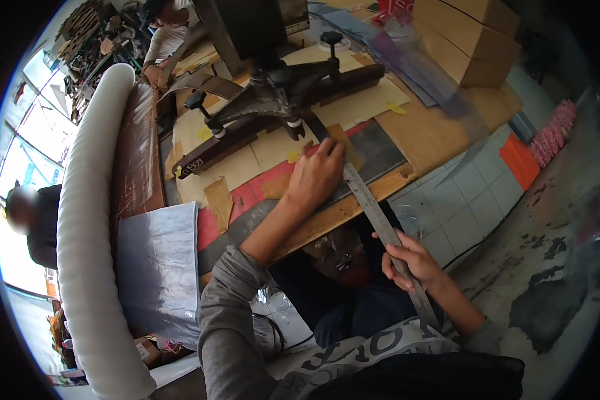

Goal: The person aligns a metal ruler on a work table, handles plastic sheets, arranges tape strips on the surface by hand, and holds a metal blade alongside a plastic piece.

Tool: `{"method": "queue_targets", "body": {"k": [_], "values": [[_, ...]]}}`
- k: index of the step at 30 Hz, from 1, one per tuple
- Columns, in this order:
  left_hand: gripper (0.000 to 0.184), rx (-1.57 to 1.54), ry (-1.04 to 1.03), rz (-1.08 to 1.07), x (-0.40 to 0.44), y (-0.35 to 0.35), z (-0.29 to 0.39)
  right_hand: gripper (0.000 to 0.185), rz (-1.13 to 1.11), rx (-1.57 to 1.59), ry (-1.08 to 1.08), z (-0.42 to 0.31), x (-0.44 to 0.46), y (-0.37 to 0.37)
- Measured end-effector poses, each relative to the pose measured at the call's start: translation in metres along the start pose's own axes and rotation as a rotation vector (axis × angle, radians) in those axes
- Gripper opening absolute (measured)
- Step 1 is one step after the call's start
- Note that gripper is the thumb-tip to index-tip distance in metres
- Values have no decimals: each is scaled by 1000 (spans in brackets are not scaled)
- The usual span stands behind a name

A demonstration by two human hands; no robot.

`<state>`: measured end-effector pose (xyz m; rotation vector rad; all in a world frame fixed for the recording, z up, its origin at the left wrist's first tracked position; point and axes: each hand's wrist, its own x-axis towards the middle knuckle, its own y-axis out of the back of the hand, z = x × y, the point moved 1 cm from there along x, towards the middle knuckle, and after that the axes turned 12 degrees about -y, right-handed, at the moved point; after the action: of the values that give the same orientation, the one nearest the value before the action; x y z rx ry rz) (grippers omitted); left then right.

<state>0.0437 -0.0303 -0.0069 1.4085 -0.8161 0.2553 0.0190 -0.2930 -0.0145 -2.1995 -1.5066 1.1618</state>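
We held a metal ruler (373, 207) slanting over the bench's front edge (393, 183), right hand (415, 261) clamped around its near part, left hand (315, 177) by its far part, grip we could not tell, dark machine (263, 100) just beyond, white roll (90, 233) off to the left

1. The ruler (373, 212) is a long, narrow, flat strip of grey metal, straight, with darker marks along its face.
2. It lies slanted, its upper part over the front edge of the desk (395, 183), its lower part beyond it.
3. Its far tip is hard to make out.
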Motion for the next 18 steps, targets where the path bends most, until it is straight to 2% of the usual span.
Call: {"method": "queue_targets", "body": {"k": [4,5,8,9,12,18], "values": [[11,-28,45,-43,-2,4,3,35,11,65,-18,1,3,-2],[18,-90,61,-92,-4,8,2,34,14,63,-18,2,4,-1],[27,-197,30,-63,-16,12,1,34,-2,105,-13,2,4,-1],[31,-231,104,-144,-19,21,6,34,-6,97,-4,2,4,0],[31,-178,124,-194,-27,46,20,34,-22,144,-12,4,3,0],[35,-104,160,-164,-58,73,41,31,-41,180,1,4,4,-1]]}}
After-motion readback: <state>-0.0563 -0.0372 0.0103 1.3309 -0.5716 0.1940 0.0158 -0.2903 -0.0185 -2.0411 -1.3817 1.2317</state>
